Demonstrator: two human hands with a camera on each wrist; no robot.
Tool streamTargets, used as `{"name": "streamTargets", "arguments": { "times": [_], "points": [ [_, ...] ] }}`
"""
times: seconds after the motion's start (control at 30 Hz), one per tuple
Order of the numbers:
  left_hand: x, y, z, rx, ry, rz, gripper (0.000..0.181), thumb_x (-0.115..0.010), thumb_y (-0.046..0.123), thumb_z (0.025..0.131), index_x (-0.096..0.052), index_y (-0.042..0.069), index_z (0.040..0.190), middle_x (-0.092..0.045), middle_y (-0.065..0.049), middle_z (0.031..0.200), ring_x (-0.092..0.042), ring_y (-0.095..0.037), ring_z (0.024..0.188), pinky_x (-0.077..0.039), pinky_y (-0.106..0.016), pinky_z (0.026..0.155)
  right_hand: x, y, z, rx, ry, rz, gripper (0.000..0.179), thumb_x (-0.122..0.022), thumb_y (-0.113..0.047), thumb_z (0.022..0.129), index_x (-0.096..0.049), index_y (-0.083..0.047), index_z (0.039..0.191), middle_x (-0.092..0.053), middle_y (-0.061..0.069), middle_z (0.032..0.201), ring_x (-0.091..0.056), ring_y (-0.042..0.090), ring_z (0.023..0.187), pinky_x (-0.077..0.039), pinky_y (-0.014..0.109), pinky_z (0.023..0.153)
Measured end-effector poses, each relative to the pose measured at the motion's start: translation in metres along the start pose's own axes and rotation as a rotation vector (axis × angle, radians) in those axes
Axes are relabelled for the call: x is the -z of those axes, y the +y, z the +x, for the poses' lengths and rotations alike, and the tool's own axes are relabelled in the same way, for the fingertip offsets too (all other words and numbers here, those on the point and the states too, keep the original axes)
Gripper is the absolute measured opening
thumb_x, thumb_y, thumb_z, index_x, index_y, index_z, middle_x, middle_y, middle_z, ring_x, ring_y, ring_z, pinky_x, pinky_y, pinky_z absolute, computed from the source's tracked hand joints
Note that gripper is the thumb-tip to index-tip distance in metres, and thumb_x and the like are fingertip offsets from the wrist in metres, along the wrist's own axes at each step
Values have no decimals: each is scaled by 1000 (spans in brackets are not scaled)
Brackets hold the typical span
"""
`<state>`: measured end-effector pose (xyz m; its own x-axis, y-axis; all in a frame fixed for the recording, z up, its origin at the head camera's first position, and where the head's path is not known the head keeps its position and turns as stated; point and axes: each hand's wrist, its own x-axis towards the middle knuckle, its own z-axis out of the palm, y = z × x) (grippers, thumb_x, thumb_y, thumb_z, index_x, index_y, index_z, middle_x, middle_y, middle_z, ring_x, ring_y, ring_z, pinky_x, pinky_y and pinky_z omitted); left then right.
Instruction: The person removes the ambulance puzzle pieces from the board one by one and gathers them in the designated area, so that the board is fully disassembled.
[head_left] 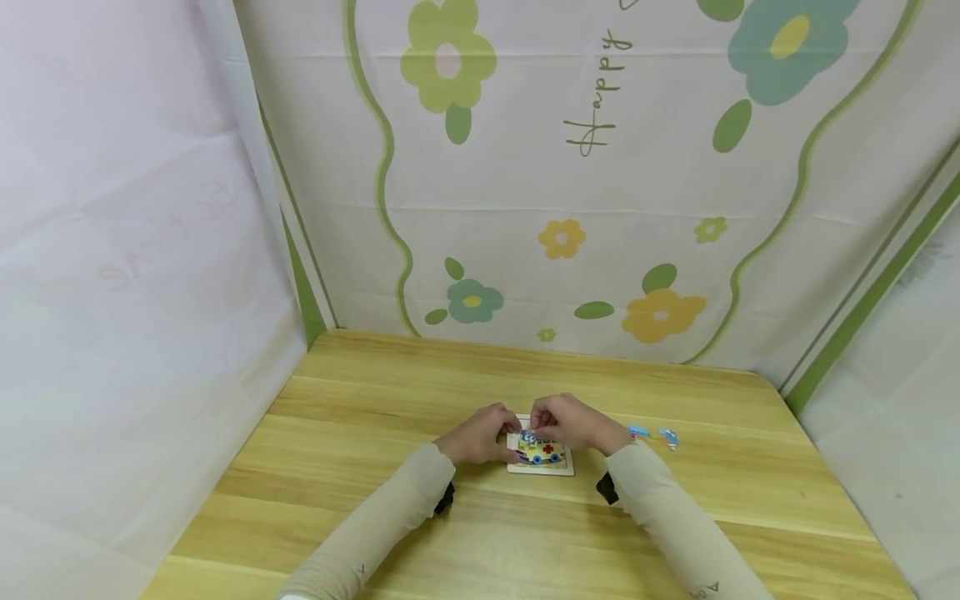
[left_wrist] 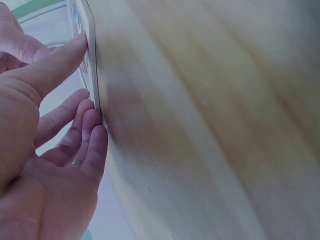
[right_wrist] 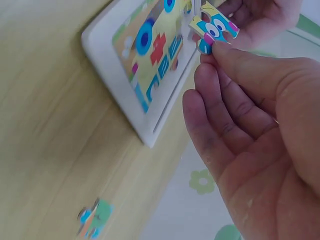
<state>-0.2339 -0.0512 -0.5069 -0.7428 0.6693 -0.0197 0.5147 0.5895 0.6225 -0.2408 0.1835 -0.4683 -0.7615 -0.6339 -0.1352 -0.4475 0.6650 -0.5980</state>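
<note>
A jigsaw puzzle board (head_left: 542,470) with a white frame lies flat on the table between both hands. Its picture, a yellow vehicle with blue wheels and a red cross, shows in the right wrist view. Over the board, my right hand (head_left: 572,422) pinches a puzzle piece (right_wrist: 216,29) with two cartoon eyes between thumb and fingertip. The piece is tilted and held above the frame. My left hand (head_left: 480,435) rests at the board's left side. In the left wrist view its thumb (left_wrist: 60,62) reaches onto the board, while its fingertips touch the edge.
Loose puzzle pieces (head_left: 669,438) lie on the wooden table (head_left: 390,400) to the right, one partly behind the right forearm. A flowered cloth wall (head_left: 510,183) rises at the table's far edge. White cloth hangs on the left and right sides.
</note>
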Motion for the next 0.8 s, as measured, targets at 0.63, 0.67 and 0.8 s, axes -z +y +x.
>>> {"name": "streamTargets", "arguments": {
  "times": [0.63,0.67,0.8],
  "points": [
    [-2,0,-2,24,3,-10,49,-86,25,91,-67,3,130,-63,-7,121,-56,-13,105,-51,-27,97,39,61,-86,-118,123,8,7,-72,-12,100,-69,-13,95,-68,-2,91,-61,10,81,-53,25,71],
    [-2,0,-2,26,2,-13,49,-86,25,91,-67,3,130,-63,-7,121,-56,-13,105,-51,-27,97,39,63,-90,-117,126,16,6,-72,-12,100,-69,-13,95,-68,-2,91,-60,9,80,-53,25,71],
    [-2,-2,-3,25,-3,-25,49,-86,25,91,-67,3,131,-62,-7,120,-56,-14,105,-51,-27,97,34,72,-99,-116,125,63,5,-73,-13,100,-70,-10,97,-70,0,92,-62,8,82,-53,23,72]
  ]
}}
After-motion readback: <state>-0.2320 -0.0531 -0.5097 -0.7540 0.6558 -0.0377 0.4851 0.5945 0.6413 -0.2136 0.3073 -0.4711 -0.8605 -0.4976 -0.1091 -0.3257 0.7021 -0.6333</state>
